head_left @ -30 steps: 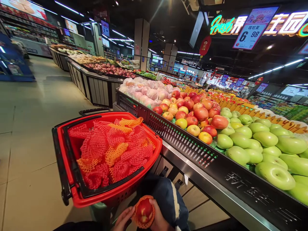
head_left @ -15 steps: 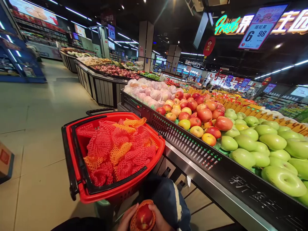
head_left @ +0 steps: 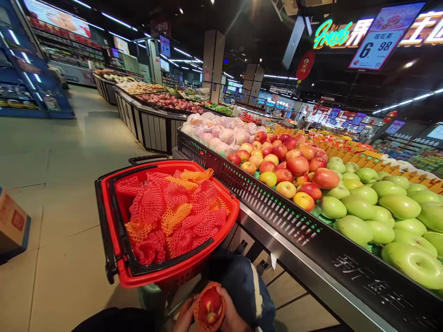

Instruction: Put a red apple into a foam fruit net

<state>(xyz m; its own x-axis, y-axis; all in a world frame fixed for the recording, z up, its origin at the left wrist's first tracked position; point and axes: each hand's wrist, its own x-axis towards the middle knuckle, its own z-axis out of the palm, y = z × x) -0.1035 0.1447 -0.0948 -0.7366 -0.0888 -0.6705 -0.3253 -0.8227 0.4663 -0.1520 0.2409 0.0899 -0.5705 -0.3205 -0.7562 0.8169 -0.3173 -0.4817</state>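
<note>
Down low, both hands are gripping one apple [head_left: 210,305]: the left hand [head_left: 184,318] and right hand [head_left: 231,316] are cupping its sides, working an orange net [head_left: 202,323] about it. The net is only partly on. Beside them, the basket [head_left: 119,258] is holding more nets [head_left: 173,216], and unwrapped apples [head_left: 290,170] are waiting on the stand [head_left: 277,210].

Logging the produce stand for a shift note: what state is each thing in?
red apple: partly sleeved in orange foam net, held.
left hand: gripping the apple's net.
right hand: gripping the apple.
red basket: full of loose foam nets, handles down.
display bin: piled with red and green apples.
</note>
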